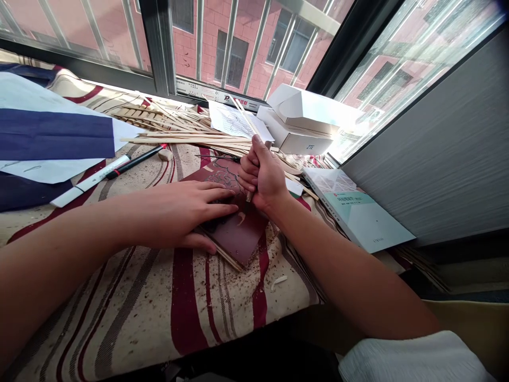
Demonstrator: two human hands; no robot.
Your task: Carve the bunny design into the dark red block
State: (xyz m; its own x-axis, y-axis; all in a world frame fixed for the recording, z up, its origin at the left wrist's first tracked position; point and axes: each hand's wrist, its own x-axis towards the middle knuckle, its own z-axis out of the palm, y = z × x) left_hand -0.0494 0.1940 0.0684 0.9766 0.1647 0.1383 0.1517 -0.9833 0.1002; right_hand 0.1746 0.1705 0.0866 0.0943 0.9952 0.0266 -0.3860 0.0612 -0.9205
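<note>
Firmly, the left hand (181,212) lies spread flat, fingers apart, pressing on a dark red-brown carving block (238,241) just beside the right hand. The right hand (264,178) is closed in a fist round a short tool handle (249,197), its end pointing down at the block, though the fingers hide most of the tool and its tip is too small to make out. Pale shavings (278,283) lie scattered on the striped cloth (151,318) below both hands. The step in hand looks like cutting into the block's surface, and the next stroke calls for the left palm to keep it steady. Beyond the left hand lie a black marker (137,162) and a white pen (89,180); past the right hand are thin wooden strips (186,137), a sketched sheet (234,121), a white ZTE box (294,135) and, further right, a book (353,207)
</note>
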